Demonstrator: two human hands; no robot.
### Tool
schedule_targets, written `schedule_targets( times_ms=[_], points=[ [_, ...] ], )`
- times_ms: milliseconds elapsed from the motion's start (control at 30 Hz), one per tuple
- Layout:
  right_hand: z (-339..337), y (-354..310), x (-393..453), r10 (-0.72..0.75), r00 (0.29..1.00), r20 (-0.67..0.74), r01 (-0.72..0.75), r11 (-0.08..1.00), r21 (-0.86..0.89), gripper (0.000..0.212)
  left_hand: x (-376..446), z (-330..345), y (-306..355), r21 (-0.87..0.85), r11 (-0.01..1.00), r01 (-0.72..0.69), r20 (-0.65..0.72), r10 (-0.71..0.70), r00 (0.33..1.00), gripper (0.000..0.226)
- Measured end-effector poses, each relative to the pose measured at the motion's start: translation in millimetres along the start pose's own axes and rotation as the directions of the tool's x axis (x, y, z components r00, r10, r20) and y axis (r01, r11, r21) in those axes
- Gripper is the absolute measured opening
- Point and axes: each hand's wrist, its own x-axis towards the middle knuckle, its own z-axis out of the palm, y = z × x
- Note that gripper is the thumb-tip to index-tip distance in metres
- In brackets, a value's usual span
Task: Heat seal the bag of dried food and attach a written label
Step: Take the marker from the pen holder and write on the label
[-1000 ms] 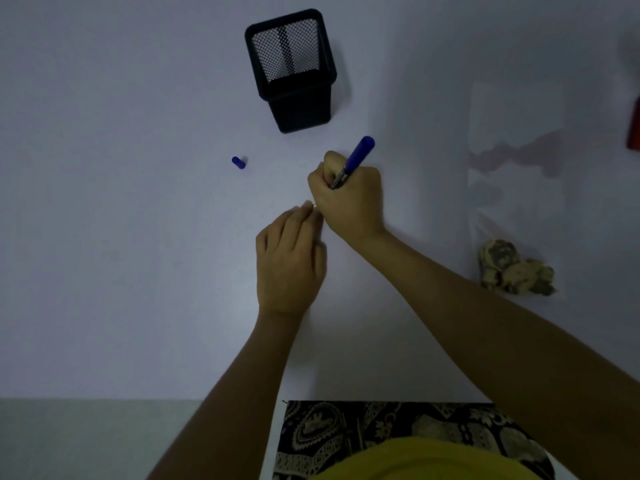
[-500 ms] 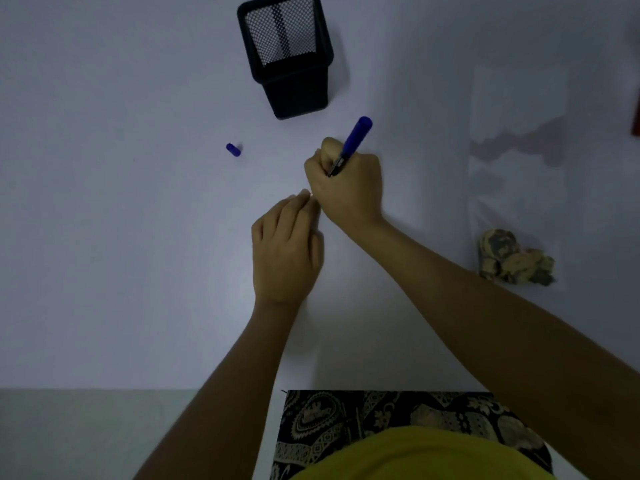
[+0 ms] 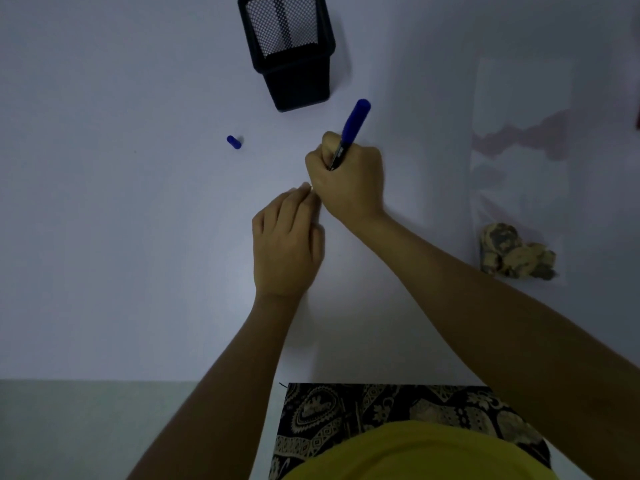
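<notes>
1. Step in hand, as judged: you are writing the label. Your right hand (image 3: 348,180) is curled round the blue pen (image 3: 351,131), tip down at the counter (image 3: 121,237), barrel leaning up and away from you
2. Your left hand (image 3: 285,244) lies palm down just beside the right, fingers straight and close together, fingertips touching it; it appears to be pinning the label, but the label itself is hidden under the hands
3. The bag of dried food (image 3: 519,168) lies flat, well apart to your right, its contents bunched in the near corner. Whether the top is sealed cannot be told
4. The pen cap (image 3: 234,142) lies loose to the left; the black mesh pen holder (image 3: 289,50) stands beyond the hands
5. Next move, as judged: finish the lettering with the label held still, cap the pen, then carry the label across to the bag
</notes>
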Motion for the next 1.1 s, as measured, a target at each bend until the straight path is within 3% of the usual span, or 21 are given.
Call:
schedule_targets(
  times_ms=[467,1100],
  points=[
    [-2.3,-3.0,2.8,0.062,0.997,-0.05,-0.064,0.997,-0.04,0.049,2.4,-2.3,1.4,0.022,1.0,0.009,0.02,-0.01,1.0,0.034],
    [-4.9,-9.5,6.8,0.154,0.98,-0.125,-0.139,0.983,0.118,0.047,1.4,-3.3,-0.6,0.019,1.0,0.003,0.032,-0.004,0.999,0.037]
  ],
)
